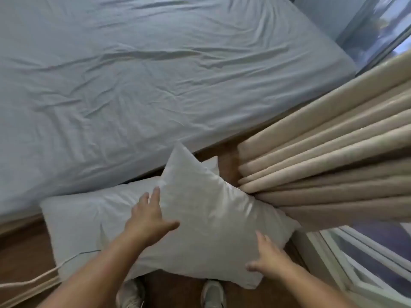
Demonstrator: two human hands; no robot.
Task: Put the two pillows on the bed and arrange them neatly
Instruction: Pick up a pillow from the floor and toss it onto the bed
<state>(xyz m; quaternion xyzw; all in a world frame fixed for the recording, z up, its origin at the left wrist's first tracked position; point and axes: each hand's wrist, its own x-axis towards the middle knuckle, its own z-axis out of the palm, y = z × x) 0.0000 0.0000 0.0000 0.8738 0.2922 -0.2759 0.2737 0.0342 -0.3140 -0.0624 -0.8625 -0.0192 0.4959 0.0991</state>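
Note:
Two pale pillows lie on the wooden floor beside the bed point(138, 70), which has a wrinkled light blue sheet. The upper pillow point(211, 221) lies tilted across the lower pillow point(80, 221), one corner pointing toward the bed. My left hand point(149, 216) rests with fingers spread on the upper pillow's left edge. My right hand point(269, 256) is spread at its lower right edge, touching it. Neither hand has closed around the pillow.
Beige curtain folds point(322, 156) hang at the right, touching the upper pillow. A window frame point(355, 263) runs along the lower right. A thin cord point(29, 283) lies on the floor at the lower left. My two shoes point(211, 294) show at the bottom.

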